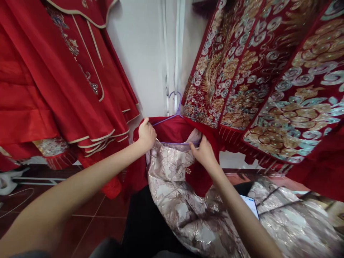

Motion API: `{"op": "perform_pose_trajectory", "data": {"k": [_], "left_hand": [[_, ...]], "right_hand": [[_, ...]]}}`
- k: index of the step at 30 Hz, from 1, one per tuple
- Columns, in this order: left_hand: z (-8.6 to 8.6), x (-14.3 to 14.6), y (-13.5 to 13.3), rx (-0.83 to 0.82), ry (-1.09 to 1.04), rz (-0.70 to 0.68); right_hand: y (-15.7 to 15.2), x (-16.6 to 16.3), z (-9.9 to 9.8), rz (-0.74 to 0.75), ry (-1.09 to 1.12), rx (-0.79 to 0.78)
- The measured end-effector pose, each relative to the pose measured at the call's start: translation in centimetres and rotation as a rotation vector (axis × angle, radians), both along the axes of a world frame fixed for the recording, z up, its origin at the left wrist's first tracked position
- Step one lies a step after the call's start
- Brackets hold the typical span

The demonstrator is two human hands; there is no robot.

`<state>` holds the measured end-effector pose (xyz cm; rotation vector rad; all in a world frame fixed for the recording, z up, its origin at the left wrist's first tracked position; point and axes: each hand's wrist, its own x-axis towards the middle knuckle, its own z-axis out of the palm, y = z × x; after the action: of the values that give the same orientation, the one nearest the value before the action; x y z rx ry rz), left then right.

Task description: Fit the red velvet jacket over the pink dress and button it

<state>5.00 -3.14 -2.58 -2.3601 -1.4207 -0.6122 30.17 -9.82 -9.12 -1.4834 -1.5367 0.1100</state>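
My left hand (pixel 146 134) is closed on the left shoulder of a dark red garment (pixel 172 129) that sits on a purple wire hanger (pixel 176 109). My right hand (pixel 202 152) pinches the hanger's bottom bar together with the top edge of a silvery pink brocade cloth (pixel 174 186). The brocade hangs down from the hanger and spreads over my lap to the lower right. The hanger's hook points up in front of the white wall.
Red robes with cream trim (pixel 67 79) hang at the left. A red garment thick with gold and teal embroidery (pixel 268 82) hangs at the right. A white rail (pixel 177 53) runs down the wall. A phone (pixel 251 205) lies on the brocade. The floor is dark red tile (pixel 88 211).
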Motion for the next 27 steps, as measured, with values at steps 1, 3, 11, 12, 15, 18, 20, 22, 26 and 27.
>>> {"op": "perform_pose_trajectory", "data": {"k": [1, 3, 11, 12, 15, 18, 20, 22, 26, 27], "left_hand": [[0.0, -0.2, 0.1, 0.013, 0.115, 0.061], [0.1, -0.4, 0.0, 0.017, 0.258, 0.150], [1.5, -1.4, -1.7, 0.187, 0.346, 0.167], [1.6, -1.5, -1.9, 0.179, 0.321, 0.172], [1.4, -1.6, -2.0, 0.116, 0.245, 0.228], [1.2, -1.7, -1.6, -0.084, 0.186, 0.300], [1.2, -1.9, -1.2, -0.256, 0.124, 0.325], [1.4, -2.0, -0.9, -0.368, 0.059, 0.336], [1.7, -2.5, -0.9, -0.404, 0.061, 0.348], [1.7, -2.6, -0.9, -0.418, 0.073, 0.350]], "right_hand": [[0.1, 1.1, 0.4, -0.028, -0.044, 0.031], [0.4, 2.7, 1.0, -0.061, -0.120, 0.088], [1.3, 3.6, 1.1, -0.145, -0.189, 0.211], [1.4, 3.4, 1.1, -0.166, -0.199, 0.208], [2.1, 3.4, 1.1, -0.202, -0.221, 0.118], [3.0, 4.3, 1.5, -0.204, -0.242, -0.002], [3.7, 5.1, 1.8, -0.185, -0.262, -0.046], [4.4, 5.7, 2.1, -0.141, -0.280, -0.080], [6.0, 6.5, 3.2, -0.086, -0.323, -0.198], [6.3, 6.7, 3.6, -0.083, -0.345, -0.236]]}}
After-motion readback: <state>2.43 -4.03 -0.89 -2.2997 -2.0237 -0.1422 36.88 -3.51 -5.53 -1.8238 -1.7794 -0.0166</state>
